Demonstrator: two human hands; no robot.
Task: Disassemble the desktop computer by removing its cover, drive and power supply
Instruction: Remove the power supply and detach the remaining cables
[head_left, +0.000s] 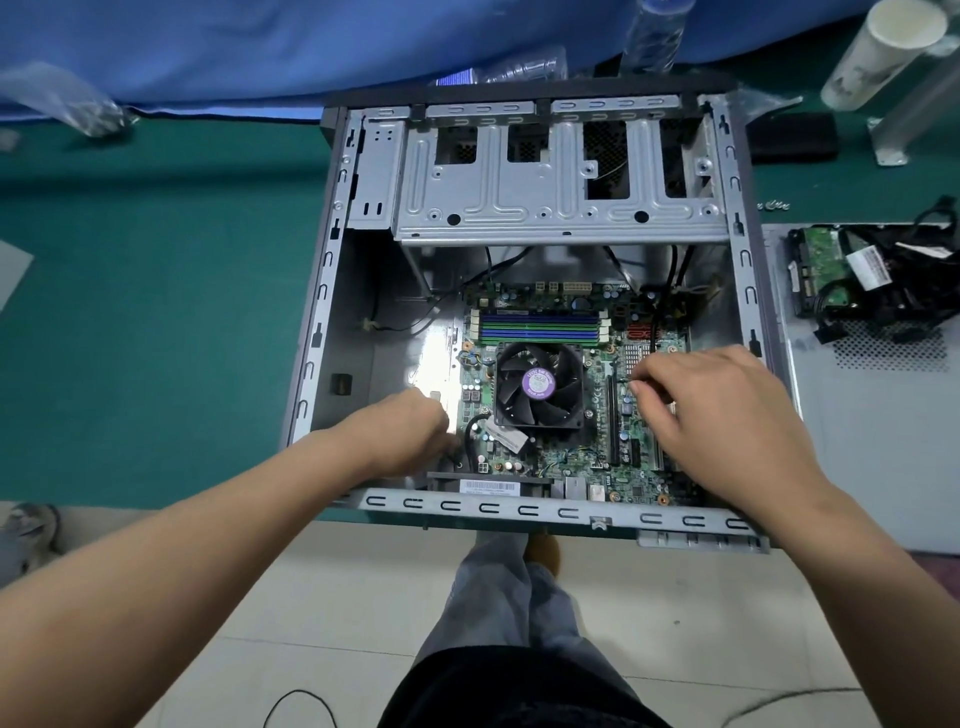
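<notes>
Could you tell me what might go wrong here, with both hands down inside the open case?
The right hand works bare on the motherboard by the CPU fan, so static or a slip could harm components. The case overhangs the table edge; pressing down might tip it.

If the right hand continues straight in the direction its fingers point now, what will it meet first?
Probably the CPU fan. The right hand points left across the motherboard, and the raised fan lies next in that line, though depth is unclear.
</notes>
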